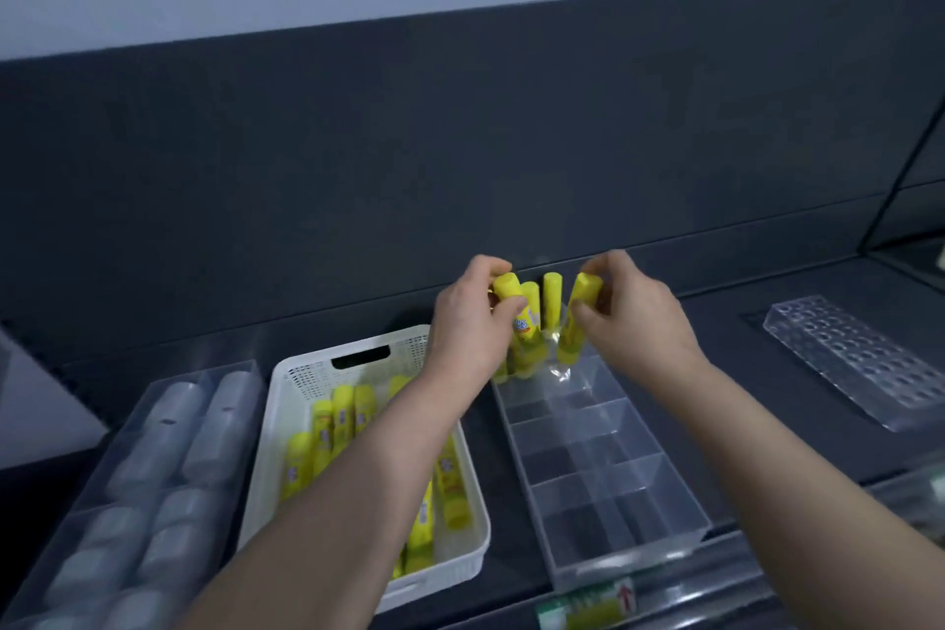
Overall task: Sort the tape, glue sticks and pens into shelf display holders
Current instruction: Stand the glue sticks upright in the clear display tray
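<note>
The left hand point(468, 322) grips a yellow glue stick point(507, 287) near its top, and the right hand point(631, 317) pinches a second stick point(583, 294). Both sticks are tilted, with their lower ends down at the far compartment of the clear holder point(680, 491) on the table point(741, 404). Two more sticks point(552, 297) stand upright there between the hands. Left of the holder, a white basket point(286, 384) holds loose sticks point(341, 414). Further left is a tray point(128, 420) of tape rolls point(215, 430). A holed rack point(859, 358) lies to the right.
</note>
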Demonstrator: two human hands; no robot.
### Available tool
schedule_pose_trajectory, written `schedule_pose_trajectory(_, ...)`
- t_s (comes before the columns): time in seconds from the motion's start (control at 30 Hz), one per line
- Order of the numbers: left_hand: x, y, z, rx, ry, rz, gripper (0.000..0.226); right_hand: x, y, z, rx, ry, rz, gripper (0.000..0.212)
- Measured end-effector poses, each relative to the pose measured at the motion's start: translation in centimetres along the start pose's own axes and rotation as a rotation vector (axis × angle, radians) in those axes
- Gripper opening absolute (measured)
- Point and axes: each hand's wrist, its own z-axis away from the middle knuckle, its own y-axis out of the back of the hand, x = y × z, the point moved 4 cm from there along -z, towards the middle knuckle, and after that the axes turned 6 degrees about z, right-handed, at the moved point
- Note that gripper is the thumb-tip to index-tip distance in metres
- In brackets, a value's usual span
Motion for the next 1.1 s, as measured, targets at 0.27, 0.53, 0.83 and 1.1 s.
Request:
schedule_pose_trajectory(0.27, 0.3, -6.6, -1.7, -0.119, 0.028, -0.215, 0.027, 4.3, -0.2, -2.7, 0.028, 0.139, -0.06, 0.025)
schedule_pose_trajectory(0.53, -1.5, -7.8, -1.8, -0.15, 0.014, -0.481, 0.031, 5.3, -2.3, -4.6, -0.075, 0.261, -0.112, 0.028)
schedule_pose_trajectory(0.83, -2.2, -4.8, -1.0, -0.028, 0.068, -0.439, 0.032, 4.5, -5.4, -5.2, -0.224, 0.297, 0.134, 0.036)
schedule_pose_trajectory(1.1, -3.5, -1.5, -0.4, 0.052, 0.051, -0.423, 0.027, 3.4, -4.7, -4.3, -0.088, 0.315, 0.272, 0.05)
